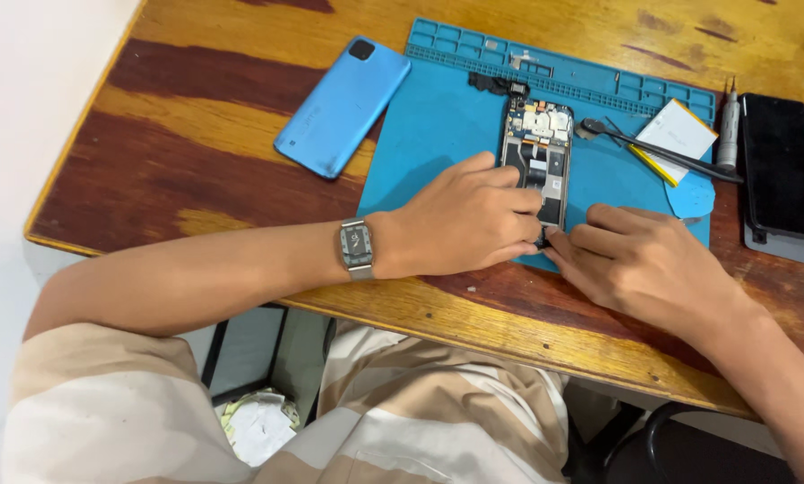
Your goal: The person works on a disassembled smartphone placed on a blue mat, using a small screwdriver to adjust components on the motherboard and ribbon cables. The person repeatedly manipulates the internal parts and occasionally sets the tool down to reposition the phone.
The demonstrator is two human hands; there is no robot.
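Fingers of left hand [460, 220] press the opened phone [538, 161] steady; right hand [639, 260] pinches a small dark part (unclear) at its lower edge; gentle force seems best.

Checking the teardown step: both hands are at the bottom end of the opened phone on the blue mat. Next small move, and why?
Probably steady the opened black phone chassis with the left hand while the right hand eases the small dark part pinched at its lower edge. Both hands' fingertips meet there; the blue silicone work mat gives grip.
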